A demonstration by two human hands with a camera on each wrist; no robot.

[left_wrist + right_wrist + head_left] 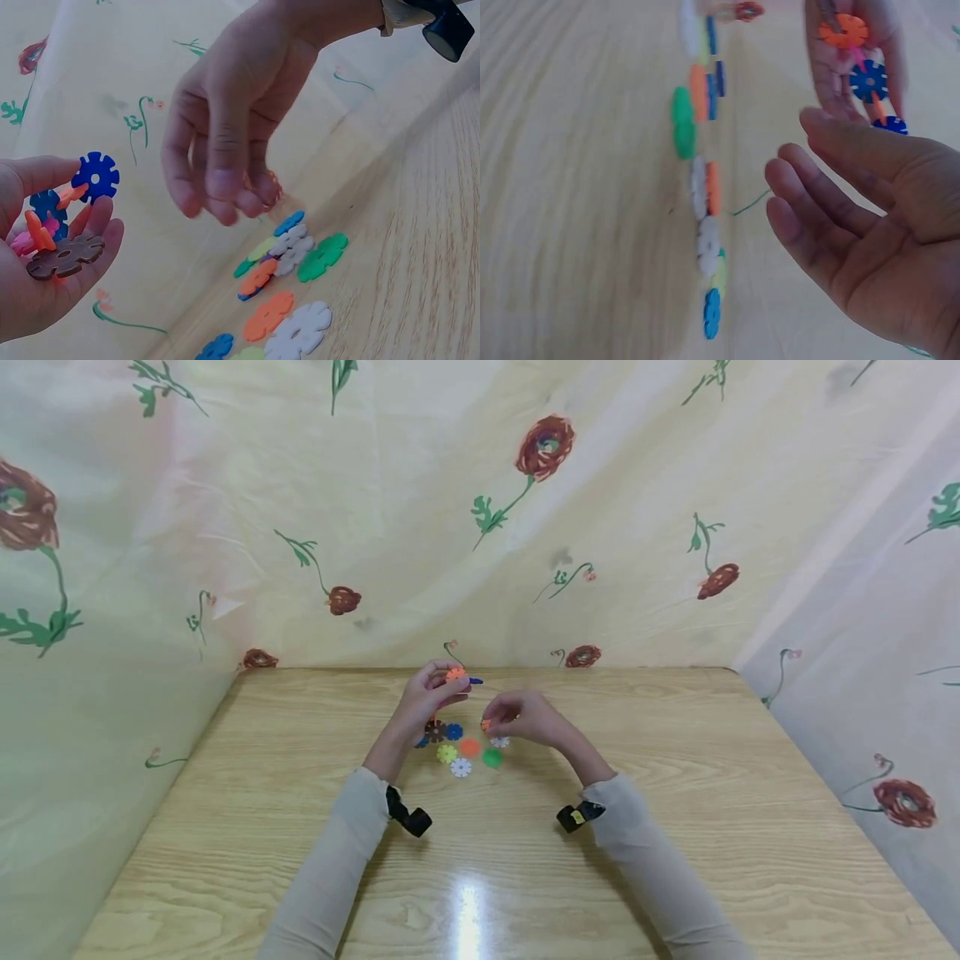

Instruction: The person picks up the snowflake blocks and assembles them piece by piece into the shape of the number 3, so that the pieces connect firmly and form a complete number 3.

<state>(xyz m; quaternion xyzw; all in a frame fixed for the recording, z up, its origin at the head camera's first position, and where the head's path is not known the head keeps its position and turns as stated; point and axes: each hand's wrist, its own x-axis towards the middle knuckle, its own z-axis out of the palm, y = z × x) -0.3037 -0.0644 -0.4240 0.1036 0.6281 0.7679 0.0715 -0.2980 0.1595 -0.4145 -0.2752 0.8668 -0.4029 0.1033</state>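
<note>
Several notched plastic snowflake discs, joined into a chain, are held in my left hand (427, 693), raised over the far middle of the table. In the left wrist view the chain shows a brown disc (66, 257) by the palm and a blue disc (96, 178) at the fingertips. Orange, pink and blue pieces link between them. My right hand (531, 718) is just to the right, over the loose discs. Its fingers are loosely bent with nothing between them in the right wrist view. An orange disc (486, 725) overlaps its fingertips in the head view.
Loose discs lie in a small group on the wooden table (750, 827), among them white (461, 767), green (492, 758), yellow (447, 753) and orange (469, 747) ones. A flower-printed curtain (420, 527) rises behind the table's far edge.
</note>
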